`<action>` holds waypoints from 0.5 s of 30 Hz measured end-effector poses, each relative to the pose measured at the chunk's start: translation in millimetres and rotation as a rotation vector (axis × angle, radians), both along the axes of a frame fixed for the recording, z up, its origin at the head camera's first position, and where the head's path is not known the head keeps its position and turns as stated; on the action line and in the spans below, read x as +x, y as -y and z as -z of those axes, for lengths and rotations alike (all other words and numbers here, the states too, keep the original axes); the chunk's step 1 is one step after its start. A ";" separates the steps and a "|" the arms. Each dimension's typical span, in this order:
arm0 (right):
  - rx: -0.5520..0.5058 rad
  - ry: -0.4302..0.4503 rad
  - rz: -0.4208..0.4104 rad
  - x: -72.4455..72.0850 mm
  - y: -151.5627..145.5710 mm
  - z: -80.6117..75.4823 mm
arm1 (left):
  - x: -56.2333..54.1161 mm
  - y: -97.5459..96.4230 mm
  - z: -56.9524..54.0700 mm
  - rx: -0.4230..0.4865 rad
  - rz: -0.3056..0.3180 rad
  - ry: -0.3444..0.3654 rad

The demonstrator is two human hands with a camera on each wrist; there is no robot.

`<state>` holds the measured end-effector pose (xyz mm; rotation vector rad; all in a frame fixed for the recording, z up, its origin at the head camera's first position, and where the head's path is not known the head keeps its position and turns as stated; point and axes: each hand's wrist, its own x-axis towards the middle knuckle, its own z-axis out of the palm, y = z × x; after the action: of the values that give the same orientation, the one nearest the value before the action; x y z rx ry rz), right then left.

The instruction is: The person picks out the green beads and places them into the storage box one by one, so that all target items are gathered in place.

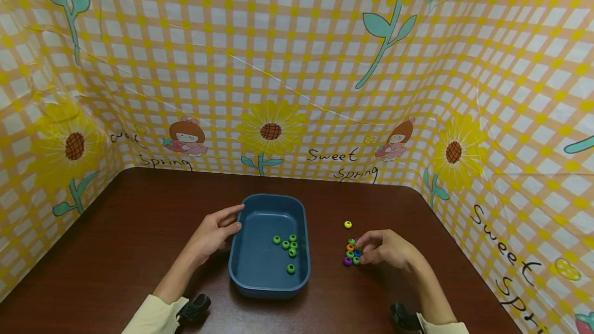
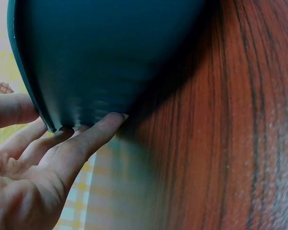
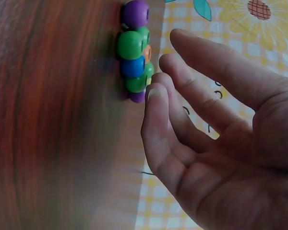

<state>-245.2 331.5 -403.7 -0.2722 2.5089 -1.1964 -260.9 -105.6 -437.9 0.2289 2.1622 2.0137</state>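
A blue rectangular tray (image 1: 269, 288) stands on the table with several green beads (image 1: 292, 252) inside. Against its left side rests my left hand (image 1: 211, 233), its fingers extended and touching the outer wall and rim; the left wrist view shows fingertips on that wall (image 2: 101, 57). To the right of the tray lies a tight cluster of beads in green, orange, blue and purple (image 1: 348, 261). My right hand (image 1: 387, 249) hovers beside this cluster, fingers loosely bent. In the right wrist view nothing shows between the thumb and fingers, with the blue bead (image 3: 133, 66) just beyond the fingertips.
A lone yellow bead (image 1: 348, 224) lies behind the cluster. The dark brown wooden table (image 1: 139, 220) is enclosed at the back and sides by a checked cloth (image 1: 278, 66) with flowers. A black strap device (image 1: 194, 309) is on the left wrist.
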 end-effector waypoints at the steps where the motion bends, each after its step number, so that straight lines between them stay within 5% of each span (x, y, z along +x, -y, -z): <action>1: -0.002 0.000 -0.010 -0.1 0.3 1.0 | 0.1 0.1 0.1 -0.004 0.005 -0.007; 15: 0.016 -0.059 -0.051 0.8 12.1 7.7 | 1.9 0.4 -3.6 -0.021 0.003 -0.011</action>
<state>-244.4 319.3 -411.4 -0.3707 2.5450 -1.1642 -259.0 -106.0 -434.4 0.2402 2.1866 1.9921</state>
